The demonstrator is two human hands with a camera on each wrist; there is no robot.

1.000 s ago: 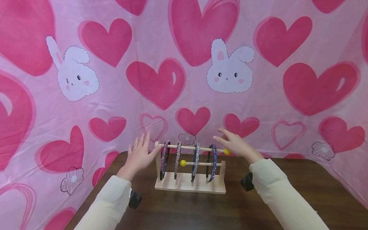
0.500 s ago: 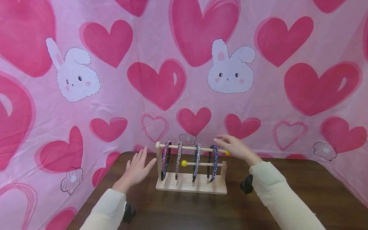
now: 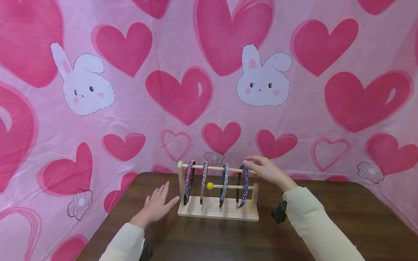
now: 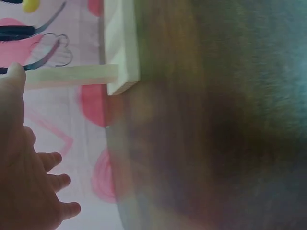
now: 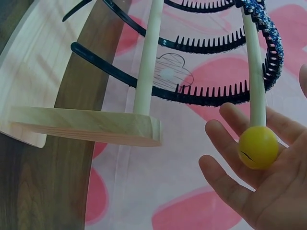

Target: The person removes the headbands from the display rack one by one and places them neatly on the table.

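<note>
I'm holding my empty left hand (image 3: 156, 204) spread beside the rack (image 3: 218, 213) of headbands (image 3: 224, 186), my empty right hand (image 3: 268, 171) loosely open by a yellow knob (image 5: 258, 147).

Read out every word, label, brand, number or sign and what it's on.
No readable text on the wooden rack, headbands or backdrop.
The yellow ball by the right hand shows only a short dark line.
The black wrist cameras are too small to check.
</note>
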